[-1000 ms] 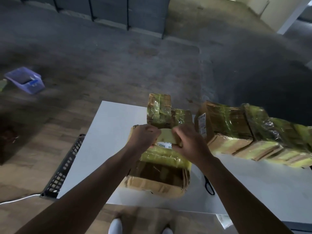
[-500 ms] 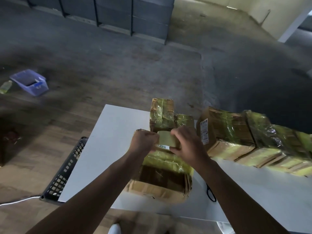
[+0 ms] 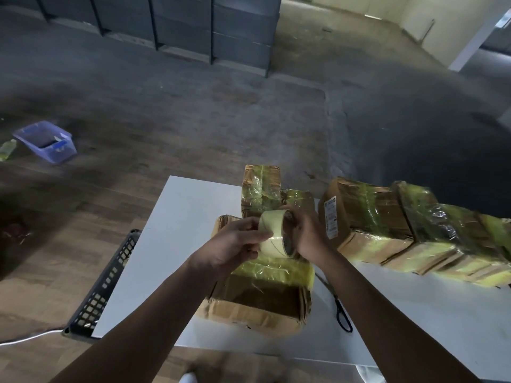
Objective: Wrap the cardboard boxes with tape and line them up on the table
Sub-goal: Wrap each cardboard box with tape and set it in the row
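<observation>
now, both your hands are on the tape roll (image 3: pixel 272 236), held over the part-wrapped cardboard box (image 3: pixel 257 299) at the near edge of the white table (image 3: pixel 179 217). your left hand (image 3: pixel 235 244) pinches the roll's outer face, thumb laid across it; your right hand (image 3: pixel 308 236) has its fingers curled round the far rim. a row of wrapped boxes (image 3: pixel 387 225) lies along the table to your right, and scissors (image 3: pixel 341 310) lie just beside the near box.

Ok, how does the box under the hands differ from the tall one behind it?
The near box lies flat; the tall box stands on end. The near box has one yellowish tape band, its front cardboard bare; the tall box is taped over most of its face. Both are brown cardboard on the table.
</observation>
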`<state>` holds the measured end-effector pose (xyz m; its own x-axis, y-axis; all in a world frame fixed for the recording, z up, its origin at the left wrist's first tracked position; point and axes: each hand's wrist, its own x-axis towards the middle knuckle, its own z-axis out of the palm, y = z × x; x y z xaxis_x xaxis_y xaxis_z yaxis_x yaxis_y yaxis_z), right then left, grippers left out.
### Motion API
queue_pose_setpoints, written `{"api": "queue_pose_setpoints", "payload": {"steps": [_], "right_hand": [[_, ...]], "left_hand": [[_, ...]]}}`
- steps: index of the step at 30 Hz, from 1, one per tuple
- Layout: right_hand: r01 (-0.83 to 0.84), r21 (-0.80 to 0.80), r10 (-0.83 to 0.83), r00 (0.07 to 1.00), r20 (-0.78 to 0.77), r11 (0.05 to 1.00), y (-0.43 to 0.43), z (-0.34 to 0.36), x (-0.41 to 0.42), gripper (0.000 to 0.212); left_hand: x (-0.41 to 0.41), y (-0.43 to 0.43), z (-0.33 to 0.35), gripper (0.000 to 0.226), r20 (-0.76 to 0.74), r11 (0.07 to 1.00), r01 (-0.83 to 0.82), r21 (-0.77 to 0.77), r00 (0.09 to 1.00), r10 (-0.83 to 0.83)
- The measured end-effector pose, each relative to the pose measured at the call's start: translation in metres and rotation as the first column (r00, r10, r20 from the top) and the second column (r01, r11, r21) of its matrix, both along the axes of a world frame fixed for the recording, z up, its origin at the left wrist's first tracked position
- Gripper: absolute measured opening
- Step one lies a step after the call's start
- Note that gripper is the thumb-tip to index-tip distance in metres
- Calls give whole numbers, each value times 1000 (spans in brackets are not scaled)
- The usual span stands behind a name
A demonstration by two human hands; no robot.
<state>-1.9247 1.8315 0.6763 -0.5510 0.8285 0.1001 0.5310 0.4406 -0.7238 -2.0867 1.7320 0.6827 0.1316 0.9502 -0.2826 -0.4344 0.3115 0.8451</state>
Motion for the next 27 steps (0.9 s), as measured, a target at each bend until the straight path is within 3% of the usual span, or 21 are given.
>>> {"api": "queue_pose_setpoints", "payload": {"steps": [3,6,9,11,13,14,16,18,19,21,23,25,27], "right_hand": [[-24,51,25,1000,-12,998,-1,-4,-2,20],[-28,32,29,999,-46,999,1,-6,-1,15],[-46,109,45,999,14,993,0,-6,-2,27],[42,142,-47,999,26,989,-2,-4,-4,33],[155,116,-151,988,-38,981,-5,2,-6,21],[136,68,-131,989,-74,988,-7,5,-6,15],[0,-54,-5,997,-78,999,-11,11,-7,27],[-122,-62,119,992,-52,991,-14,13,-6,31],[-154,-30,152,987,-53,988,-14,12,-5,28],[-174,-14,173,983,-53,985,-11,11,1,23],[-200,-59,195,977,-81,978,-10,10,7,25],[-210,-84,198,971,-131,974,-11,12,8,31],[-174,-39,167,976,-140,984,-14,15,3,40]], "left_hand": [[5,0,3,23,26,999,-17,-33,1000,18],[8,0,3,9,10,995,-72,-68,997,73],[11,2,3,18,-20,981,-160,-111,987,159],[13,5,4,20,-11,958,-253,-136,967,254],[14,8,5,20,-7,929,-343,-137,938,345],[14,9,5,21,-8,920,-369,-129,929,371],[14,10,4,23,-16,920,-378,-104,926,378],[14,9,4,26,-35,929,-357,-95,934,355],[13,8,5,25,-106,931,-355,-87,933,345],[9,6,7,28,-440,928,-372,-15,836,328],[1,5,8,45,-607,944,-319,80,736,300],[-7,5,10,52,-548,986,-143,88,819,168],[-9,5,14,35,-491,996,83,35,870,-55]]}}
